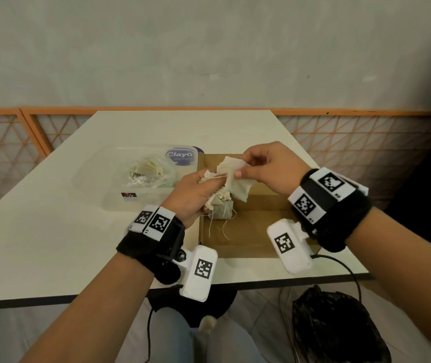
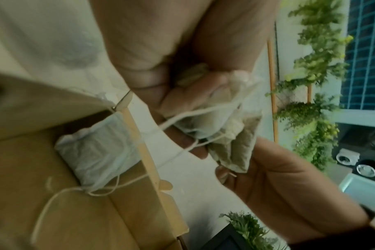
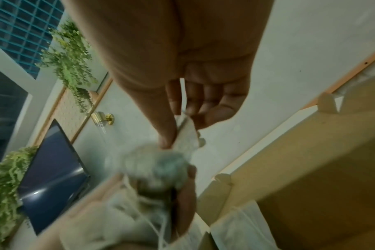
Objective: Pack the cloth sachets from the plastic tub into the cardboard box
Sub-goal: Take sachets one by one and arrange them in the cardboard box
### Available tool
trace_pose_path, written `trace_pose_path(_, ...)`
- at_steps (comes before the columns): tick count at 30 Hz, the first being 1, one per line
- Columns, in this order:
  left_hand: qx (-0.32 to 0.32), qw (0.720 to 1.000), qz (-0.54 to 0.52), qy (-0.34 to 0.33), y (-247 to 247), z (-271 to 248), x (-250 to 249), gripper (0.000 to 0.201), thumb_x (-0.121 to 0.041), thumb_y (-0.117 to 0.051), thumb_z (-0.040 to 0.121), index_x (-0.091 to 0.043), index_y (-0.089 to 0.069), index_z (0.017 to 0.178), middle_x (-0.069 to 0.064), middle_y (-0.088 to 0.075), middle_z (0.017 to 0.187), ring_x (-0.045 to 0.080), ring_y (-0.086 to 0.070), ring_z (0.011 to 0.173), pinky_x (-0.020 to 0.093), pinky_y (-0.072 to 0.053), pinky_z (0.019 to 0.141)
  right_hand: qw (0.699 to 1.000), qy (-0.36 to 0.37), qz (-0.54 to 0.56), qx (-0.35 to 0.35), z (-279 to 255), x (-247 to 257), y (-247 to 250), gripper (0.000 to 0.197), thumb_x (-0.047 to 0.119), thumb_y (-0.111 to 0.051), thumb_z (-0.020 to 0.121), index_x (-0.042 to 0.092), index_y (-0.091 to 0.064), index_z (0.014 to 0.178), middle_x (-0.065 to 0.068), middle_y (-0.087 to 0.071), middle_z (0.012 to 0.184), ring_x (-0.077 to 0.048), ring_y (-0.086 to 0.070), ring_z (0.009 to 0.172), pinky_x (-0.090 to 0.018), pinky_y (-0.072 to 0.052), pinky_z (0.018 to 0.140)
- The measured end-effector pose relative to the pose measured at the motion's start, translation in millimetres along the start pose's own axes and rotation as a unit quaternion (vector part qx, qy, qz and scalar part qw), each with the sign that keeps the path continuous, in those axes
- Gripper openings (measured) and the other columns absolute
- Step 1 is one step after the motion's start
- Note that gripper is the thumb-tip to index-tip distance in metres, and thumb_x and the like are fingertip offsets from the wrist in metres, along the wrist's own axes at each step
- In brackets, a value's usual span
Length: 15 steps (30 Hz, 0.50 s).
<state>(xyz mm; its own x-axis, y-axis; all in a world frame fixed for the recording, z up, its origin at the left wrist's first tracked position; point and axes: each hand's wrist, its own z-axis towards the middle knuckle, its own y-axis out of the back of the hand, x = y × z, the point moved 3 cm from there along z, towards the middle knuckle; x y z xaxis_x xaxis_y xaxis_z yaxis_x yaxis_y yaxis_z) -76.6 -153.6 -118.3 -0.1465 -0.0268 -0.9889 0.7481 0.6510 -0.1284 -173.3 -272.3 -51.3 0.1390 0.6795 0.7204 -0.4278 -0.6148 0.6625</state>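
At the far left, the plastic tub holds more sachets in a clear bag. Just to its right, the left hand curls round a bunch of sachets, strings dangling. The right hand pinches one sachet by its far corner, stretched between both hands. The cardboard box lies directly below, one packed sachet against its left wall; the right hand looks better placed for the drop.

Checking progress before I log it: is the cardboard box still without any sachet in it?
No, one cloth sachet already lies inside the cardboard box against its left wall, strings trailing over the floor.
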Motion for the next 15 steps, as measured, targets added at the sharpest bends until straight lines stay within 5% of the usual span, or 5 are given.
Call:
trace_pose_path(3, 0.009, 0.999, -0.038, -0.003, -1.6, -3.5, -0.2, 0.032, -0.03, -0.059, 0.09, -0.008, -0.063, 0.113, 0.005, -0.061, 0.078, 0.006, -0.053, 0.05, 0.014, -0.033, 0.036, 0.999, -0.02, -0.015, -0.024, -1.9, -3.1, -9.3, 0.013, 0.029, -0.071, 0.079, 0.018, -0.066, 0.085, 0.009, -0.059, 0.073, -0.011, -0.052, 0.07, -0.033, -0.046, 0.075)
trace_pose_path(7, 0.015, 0.999, -0.046, -0.008, -5.2, -8.6, 1.4, 0.028, -0.04, -0.058, 0.087, -0.013, -0.067, 0.088, 0.002, -0.062, 0.064, 0.005, -0.055, 0.045, 0.014, -0.037, 0.038, 0.999, -0.02, -0.002, -0.039, -3.7, -4.1, -20.4, 0.018, 0.023, -0.072, 0.078, 0.014, -0.061, 0.088, 0.006, -0.052, 0.07, -0.015, -0.051, 0.07, -0.035, -0.047, 0.074)
trace_pose_path(11, -0.002, 0.999, -0.048, -0.023, -2.2, -11.6, 8.7, 0.021, -0.029, -0.071, 0.076, -0.013, -0.069, 0.09, 0.011, -0.067, 0.084, 0.014, -0.062, 0.062, 0.021, -0.045, 0.049, 0.998, -0.021, 0.023, -0.06, -3.6, -5.3, -24.3, 0.028, 0.018, -0.072, 0.077, 0.019, -0.056, 0.099, 0.005, -0.05, 0.072, -0.012, -0.048, 0.062, -0.037, -0.05, 0.071)
trace_pose_path(15, -0.021, 0.994, -0.104, -0.04, 2.5, -14.3, 10.5, 0.022, -0.019, -0.068, 0.083, -0.013, -0.068, 0.103, 0.014, -0.067, 0.1, 0.022, -0.062, 0.085, 0.023, -0.05, 0.059, 0.987, -0.083, 0.122, -0.063, -8.1, -13.9, -29.7, 0.037, 0.03, -0.075, 0.075, 0.014, -0.055, 0.102, -0.001, -0.058, 0.084, -0.013, -0.057, 0.074, -0.024, -0.047, 0.067)
